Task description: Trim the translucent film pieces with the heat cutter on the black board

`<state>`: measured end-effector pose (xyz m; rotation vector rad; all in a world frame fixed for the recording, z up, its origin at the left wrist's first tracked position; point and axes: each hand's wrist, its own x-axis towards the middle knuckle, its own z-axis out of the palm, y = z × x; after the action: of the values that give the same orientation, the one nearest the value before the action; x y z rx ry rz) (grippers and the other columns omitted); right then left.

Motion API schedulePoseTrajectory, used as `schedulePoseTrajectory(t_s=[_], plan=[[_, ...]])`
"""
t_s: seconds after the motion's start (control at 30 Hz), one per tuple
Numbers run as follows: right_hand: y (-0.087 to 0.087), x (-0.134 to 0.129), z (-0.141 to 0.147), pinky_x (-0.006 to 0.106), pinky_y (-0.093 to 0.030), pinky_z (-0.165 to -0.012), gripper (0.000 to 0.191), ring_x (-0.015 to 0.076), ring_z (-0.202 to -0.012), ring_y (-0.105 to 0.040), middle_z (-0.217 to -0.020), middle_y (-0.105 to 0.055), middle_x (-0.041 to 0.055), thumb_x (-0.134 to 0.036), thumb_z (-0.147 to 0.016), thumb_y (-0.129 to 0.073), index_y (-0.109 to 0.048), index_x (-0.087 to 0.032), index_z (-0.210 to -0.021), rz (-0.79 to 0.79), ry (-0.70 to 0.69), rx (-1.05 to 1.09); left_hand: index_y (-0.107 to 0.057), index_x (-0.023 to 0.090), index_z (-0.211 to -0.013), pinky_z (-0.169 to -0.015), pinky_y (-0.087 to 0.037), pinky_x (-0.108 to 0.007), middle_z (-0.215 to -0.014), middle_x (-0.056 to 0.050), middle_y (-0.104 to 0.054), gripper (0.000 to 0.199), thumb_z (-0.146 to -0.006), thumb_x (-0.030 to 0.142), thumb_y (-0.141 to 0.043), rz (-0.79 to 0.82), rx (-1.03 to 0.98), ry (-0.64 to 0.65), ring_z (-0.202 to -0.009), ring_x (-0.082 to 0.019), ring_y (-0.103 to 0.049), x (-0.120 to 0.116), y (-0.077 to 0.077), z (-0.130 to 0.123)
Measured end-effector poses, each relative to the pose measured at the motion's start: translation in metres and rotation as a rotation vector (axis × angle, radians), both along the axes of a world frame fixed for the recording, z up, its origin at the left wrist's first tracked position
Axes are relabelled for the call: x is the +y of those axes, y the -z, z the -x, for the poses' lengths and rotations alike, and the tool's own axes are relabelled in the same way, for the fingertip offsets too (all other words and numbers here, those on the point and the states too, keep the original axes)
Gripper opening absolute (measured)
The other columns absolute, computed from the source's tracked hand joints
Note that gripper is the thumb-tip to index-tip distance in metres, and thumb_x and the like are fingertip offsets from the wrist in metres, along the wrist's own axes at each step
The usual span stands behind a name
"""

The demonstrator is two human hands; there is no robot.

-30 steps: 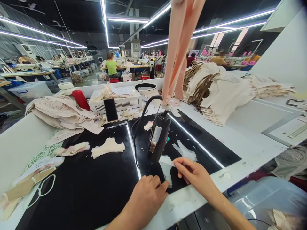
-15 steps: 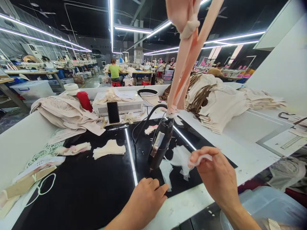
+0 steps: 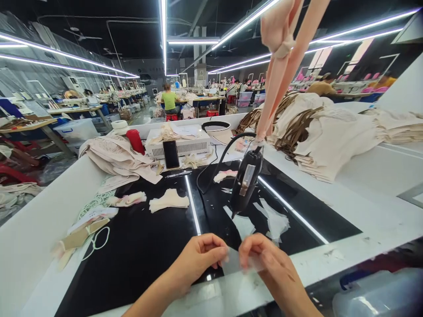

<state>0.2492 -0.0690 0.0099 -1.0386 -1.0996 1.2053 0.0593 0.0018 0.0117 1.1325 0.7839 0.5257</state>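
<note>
Between my two hands, low over the front edge of the black work surface [image 3: 139, 264], is a thin, see-through white sheet piece [image 3: 233, 264]. My left hand [image 3: 203, 255] pinches its left side with thumb and forefinger. On the other side my right hand [image 3: 267, 262] has its fingers curled on the same piece, slightly blurred. Just beyond hangs a black handheld tool [image 3: 247, 180], tip down, on peach fabric strips [image 3: 277, 75]. More translucent white pieces [image 3: 276, 219] lie under and to the right of the tool.
A cream fabric piece [image 3: 169, 200] lies left of centre. Behind it stand a phone [image 3: 171, 154] and a white vented box [image 3: 194, 147]. Fabric heaps are at the left [image 3: 115, 154] and right [image 3: 340, 136]. A black cable [image 3: 216, 169] loops beside the tool. Workers sit farther off.
My right hand has come left and down with the white piece, next to my left hand. My left hand has risen from the surface and now pinches the piece too. The view has shifted.
</note>
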Motion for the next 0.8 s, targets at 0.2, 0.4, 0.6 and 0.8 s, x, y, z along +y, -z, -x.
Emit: schedulePoseTrajectory(t_s=[0.2,0.4,0.6,0.8], plan=[[0.007,0.004,0.013,0.032,-0.058,-0.075,0.037,0.0211,-0.080,-0.071,-0.101,-0.077,0.0054,-0.052,-0.082,-0.076,-0.074,-0.027,-0.109,0.232,0.025,-0.111,-0.073,0.012,-0.090,-0.066,-0.038,-0.024,-0.074,0.000,-0.060,0.040,-0.079,0.049,-0.081,-0.072,0.138,-0.075,-0.066,-0.010,-0.048,0.001,-0.003,0.042],[0.029,0.011,0.023,0.030,-0.057,-0.071,0.025,0.0221,-0.076,-0.072,-0.078,-0.076,0.0021,-0.047,-0.083,-0.070,-0.077,-0.026,-0.094,0.256,-0.053,-0.335,-0.069,0.014,-0.088,-0.061,-0.039,-0.024,-0.075,0.000,-0.062,0.031,-0.083,0.045,-0.071,-0.178,0.361,-0.086,-0.063,-0.011,-0.049,0.006,-0.009,0.069],[0.034,0.015,0.044,0.027,-0.052,-0.068,0.018,0.0177,-0.074,-0.067,-0.083,-0.073,0.0005,-0.027,-0.092,-0.056,-0.073,-0.026,-0.089,-0.002,-0.032,-0.580,-0.064,0.017,-0.081,-0.056,-0.038,-0.023,-0.069,0.002,-0.057,0.019,-0.082,0.035,-0.065,-0.299,0.462,-0.112,-0.059,-0.011,-0.047,0.019,0.001,0.079],[0.046,0.021,0.051,0.033,-0.053,-0.072,0.021,0.0201,-0.079,-0.068,-0.089,-0.074,0.0025,-0.019,-0.097,-0.050,-0.070,-0.026,-0.097,-0.191,-0.006,-0.795,-0.069,0.017,-0.084,-0.058,-0.039,-0.023,-0.071,0.001,-0.059,0.019,-0.084,0.036,-0.063,-0.414,0.542,-0.143,-0.064,-0.014,-0.050,0.031,0.010,0.081]])
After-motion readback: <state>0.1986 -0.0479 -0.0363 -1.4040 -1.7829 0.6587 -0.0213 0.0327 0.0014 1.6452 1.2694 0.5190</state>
